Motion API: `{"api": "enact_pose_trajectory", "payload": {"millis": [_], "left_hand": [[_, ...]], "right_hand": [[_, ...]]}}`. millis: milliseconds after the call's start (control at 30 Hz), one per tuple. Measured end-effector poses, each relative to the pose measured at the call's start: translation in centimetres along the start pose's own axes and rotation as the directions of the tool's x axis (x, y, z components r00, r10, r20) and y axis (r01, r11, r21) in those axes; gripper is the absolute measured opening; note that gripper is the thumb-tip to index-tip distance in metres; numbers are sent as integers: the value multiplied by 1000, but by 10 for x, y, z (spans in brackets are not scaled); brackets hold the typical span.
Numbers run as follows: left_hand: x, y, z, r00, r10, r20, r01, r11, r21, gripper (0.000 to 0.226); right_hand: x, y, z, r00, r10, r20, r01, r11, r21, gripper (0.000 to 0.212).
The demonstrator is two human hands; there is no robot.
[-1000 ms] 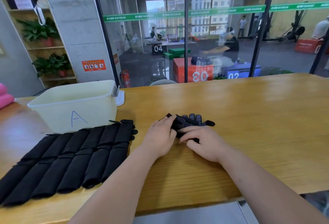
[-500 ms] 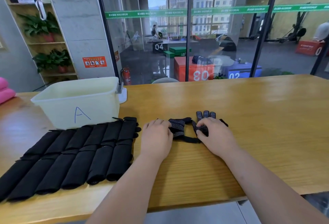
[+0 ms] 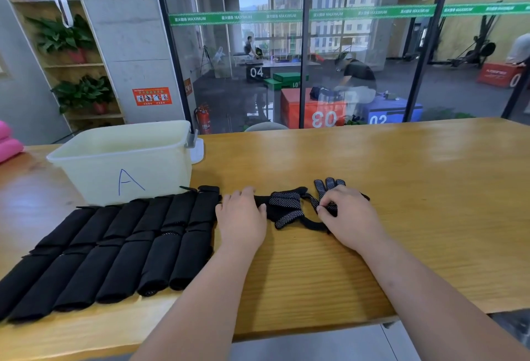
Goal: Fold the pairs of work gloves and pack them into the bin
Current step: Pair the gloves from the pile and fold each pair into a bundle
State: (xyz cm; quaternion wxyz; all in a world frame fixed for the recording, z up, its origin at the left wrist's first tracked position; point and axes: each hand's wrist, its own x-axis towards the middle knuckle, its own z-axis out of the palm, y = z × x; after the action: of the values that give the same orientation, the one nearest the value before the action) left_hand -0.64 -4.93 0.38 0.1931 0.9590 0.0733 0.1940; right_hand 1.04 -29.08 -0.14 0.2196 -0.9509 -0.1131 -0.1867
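A pair of black work gloves with white grip dots (image 3: 289,207) lies partly spread on the wooden table (image 3: 401,188), between my hands. My left hand (image 3: 242,220) holds its left end, fingers curled over the cloth. My right hand (image 3: 348,217) pinches the right end, where gloved fingers (image 3: 328,184) stick out beyond my knuckles. A row of several folded black glove pairs (image 3: 114,246) lies to the left. Behind that row stands the pale bin marked "A" (image 3: 126,165), with nothing visible inside.
A glass wall runs along the table's far edge. Pink cloth (image 3: 8,145) sits at the far left. Shelves with potted plants (image 3: 71,45) stand behind the bin. The table's near edge (image 3: 286,329) is just below my forearms.
The bunched glove pair has been pulled apart and stretched sideways: my left hand moved left, my right hand moved right, and the gloved fingers now show.
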Motion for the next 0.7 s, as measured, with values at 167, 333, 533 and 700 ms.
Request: {"api": "enact_pose_trajectory", "payload": {"millis": [167,333,533,700], "left_hand": [[7,4,-20,997,-5,79,32,938,-345,46],[21,21,-64,997,76,28,-46,813,-581,51],[38,33,-120,948,246,204,-16,674,-739,66],[47,36,-148,884,374,279,0,598,-801,54]], "right_hand": [[2,4,1,1000,6,11,-7,996,84,7],[0,6,-1,1000,-8,11,6,989,149,8],[-2,5,-3,1000,-26,0,26,987,159,9],[-1,3,-6,999,-37,-1,37,988,150,15]]}}
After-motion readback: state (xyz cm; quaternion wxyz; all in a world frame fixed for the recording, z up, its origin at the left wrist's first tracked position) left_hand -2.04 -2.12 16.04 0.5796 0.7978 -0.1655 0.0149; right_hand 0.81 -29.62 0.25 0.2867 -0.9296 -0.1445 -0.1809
